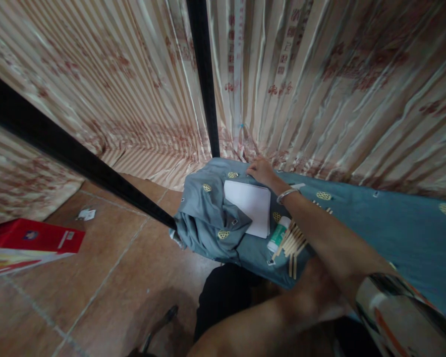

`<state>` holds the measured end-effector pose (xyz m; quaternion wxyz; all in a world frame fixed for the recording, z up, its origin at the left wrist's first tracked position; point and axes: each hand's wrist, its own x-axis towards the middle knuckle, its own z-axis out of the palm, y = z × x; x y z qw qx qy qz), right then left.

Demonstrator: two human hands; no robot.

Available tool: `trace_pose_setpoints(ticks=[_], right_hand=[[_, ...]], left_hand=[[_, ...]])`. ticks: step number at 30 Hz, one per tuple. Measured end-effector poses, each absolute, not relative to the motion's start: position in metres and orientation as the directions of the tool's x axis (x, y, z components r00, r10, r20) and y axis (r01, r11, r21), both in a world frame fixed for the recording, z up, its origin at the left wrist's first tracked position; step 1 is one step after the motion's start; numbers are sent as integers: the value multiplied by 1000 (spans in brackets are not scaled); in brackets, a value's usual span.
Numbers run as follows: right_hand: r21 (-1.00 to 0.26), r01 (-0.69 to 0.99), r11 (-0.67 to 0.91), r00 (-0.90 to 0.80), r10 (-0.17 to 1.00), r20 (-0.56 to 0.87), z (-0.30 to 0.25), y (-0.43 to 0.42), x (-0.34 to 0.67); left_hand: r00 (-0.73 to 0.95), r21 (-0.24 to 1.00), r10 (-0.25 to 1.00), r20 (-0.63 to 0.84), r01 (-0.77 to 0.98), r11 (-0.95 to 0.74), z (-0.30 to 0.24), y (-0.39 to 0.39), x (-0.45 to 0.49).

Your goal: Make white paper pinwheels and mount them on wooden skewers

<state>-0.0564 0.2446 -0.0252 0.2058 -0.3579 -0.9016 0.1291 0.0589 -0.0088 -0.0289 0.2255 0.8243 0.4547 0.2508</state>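
Observation:
My right hand, with a bracelet at its wrist, reaches to the far edge of the grey-blue patterned cloth, beside the curtain. Its fingers are bent together; whatever they hold, if anything, is hidden. Just below it lies a stack of white paper, partly covered by a bunched fold of cloth. A green and white glue stick lies near the paper. Several wooden sticks are spread beside the glue stick, partly behind my right forearm. My left hand is blurred under that forearm, near the sticks, its fingers hidden.
A striped curtain with red prints hangs behind the cloth-covered surface. Two dark posts, one upright and one slanting, stand at its left end. A red box and a small white packet lie on the tiled floor.

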Motion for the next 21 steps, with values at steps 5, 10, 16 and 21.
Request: trace_pose_setpoints(ticks=[5,10,16,21], right_hand=[[-375,612,696,-638,715,287,15,240,-27],[-400,616,679,-559,734,386,38,234,50],[-397,672,625,-573,779,255,16,208,107],[-435,679,592,-455,804,383,14,197,119]], left_hand=[[561,560,820,116,645,-520,-14,-12,52],[566,502,820,85,687,-526,3,-16,44],[567,505,822,52,695,-512,11,-15,46],[557,485,828,72,705,-517,7,-14,50]])
